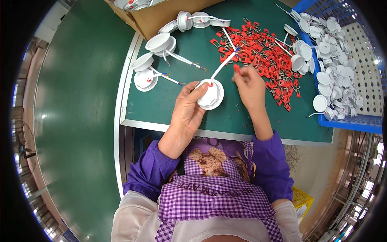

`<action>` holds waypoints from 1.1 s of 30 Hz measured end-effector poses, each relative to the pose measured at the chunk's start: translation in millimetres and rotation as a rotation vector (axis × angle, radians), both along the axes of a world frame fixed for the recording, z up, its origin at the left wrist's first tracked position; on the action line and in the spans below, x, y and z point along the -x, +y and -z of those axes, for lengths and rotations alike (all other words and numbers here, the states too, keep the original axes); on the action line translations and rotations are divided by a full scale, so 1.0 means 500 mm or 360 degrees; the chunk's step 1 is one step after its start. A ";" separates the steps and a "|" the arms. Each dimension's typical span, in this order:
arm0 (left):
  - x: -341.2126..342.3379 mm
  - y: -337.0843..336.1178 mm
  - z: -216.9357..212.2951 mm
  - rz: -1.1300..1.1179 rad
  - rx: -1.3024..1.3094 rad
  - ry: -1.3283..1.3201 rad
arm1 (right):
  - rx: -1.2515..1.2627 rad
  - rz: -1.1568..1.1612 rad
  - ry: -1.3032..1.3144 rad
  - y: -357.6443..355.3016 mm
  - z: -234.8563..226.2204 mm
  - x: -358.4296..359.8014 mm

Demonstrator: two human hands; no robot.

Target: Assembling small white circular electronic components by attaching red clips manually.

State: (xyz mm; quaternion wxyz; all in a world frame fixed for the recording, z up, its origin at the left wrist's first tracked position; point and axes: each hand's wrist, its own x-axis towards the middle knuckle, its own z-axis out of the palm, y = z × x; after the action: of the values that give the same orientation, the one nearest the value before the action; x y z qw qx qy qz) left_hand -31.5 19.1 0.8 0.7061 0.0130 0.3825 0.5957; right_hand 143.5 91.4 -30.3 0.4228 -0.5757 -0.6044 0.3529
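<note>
My left hand point(188, 107) is closed on a round white plastic cap point(211, 96), its thumb on the face beside a small red piece. A white cable point(222, 65) runs up and right from that red piece, with bare blue and brown wire ends at its tip. To the right, my right hand point(250, 85) pinches a small red clip point(237, 68) between thumb and fingers, close to the cable but apart from it. Beyond that hand lies a heap of red clips point(264, 52) with metal loops.
More white caps with cables point(160, 43) stand in an arc at the back left, below a cardboard box point(155, 16). Several others lie right of the clips, at a blue crate point(350, 123) piled with caps. The green table point(161, 105) has a metal edge.
</note>
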 end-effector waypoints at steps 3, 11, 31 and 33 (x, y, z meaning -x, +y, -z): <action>-0.010 0.006 -0.009 -0.0152 0.0051 0.0147 | 0.0457 -0.0091 0.0600 -0.090 -0.063 0.008; -0.062 -0.016 0.008 -0.0060 -0.0077 0.0226 | 0.0160 0.0148 0.0971 -0.129 -0.044 0.040; -0.052 -0.017 0.004 0.0303 -0.0520 0.0986 | -0.0289 -0.0053 -0.0195 -0.170 -0.118 0.010; -0.051 -0.019 0.003 0.0293 -0.0540 0.1060 | -0.0268 -0.0071 -0.0193 -0.171 -0.117 0.010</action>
State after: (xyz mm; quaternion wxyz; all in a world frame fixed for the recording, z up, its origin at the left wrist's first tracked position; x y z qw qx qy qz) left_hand -6.0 9.6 -0.5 0.5816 0.3569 0.4841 0.5478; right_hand 138.7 5.8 28.3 0.4244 -0.5447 -0.6691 0.2748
